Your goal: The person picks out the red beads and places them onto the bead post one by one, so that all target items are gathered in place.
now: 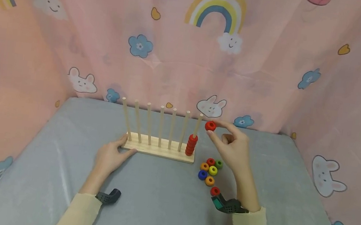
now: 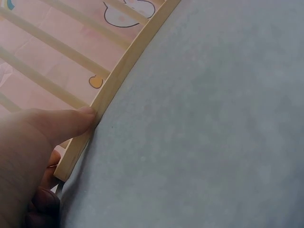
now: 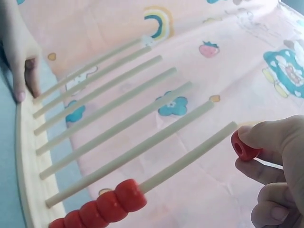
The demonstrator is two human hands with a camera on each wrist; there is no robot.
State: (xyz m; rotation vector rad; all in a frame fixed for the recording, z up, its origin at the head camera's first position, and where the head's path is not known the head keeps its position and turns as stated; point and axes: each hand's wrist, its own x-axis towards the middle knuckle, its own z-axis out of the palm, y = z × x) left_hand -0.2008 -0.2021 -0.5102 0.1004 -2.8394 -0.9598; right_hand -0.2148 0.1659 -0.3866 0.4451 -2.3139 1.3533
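Note:
A wooden peg rack (image 1: 159, 147) with a row of upright pegs stands on the table. Its left end is gripped by my left hand (image 1: 109, 158), thumb on the front edge and fingers round the far side; the left wrist view shows the thumb (image 2: 71, 123) on the base. Several red beads (image 1: 191, 145) are stacked on the rightmost peg. Between thumb and index finger my right hand (image 1: 235, 147) pinches a red bead (image 3: 244, 146), held in the air just right of that peg's tip. The bead's hole shows in the right wrist view.
Loose beads lie right of the rack: a red bead (image 1: 210, 162), a green bead (image 1: 218, 164), a yellow bead (image 1: 212, 170), a blue bead (image 1: 202, 175) and two orange ones. Another red bead (image 1: 214, 191) lies nearer, beside the right wrist camera (image 1: 230, 205). A pink patterned curtain (image 1: 172, 70) surrounds the table.

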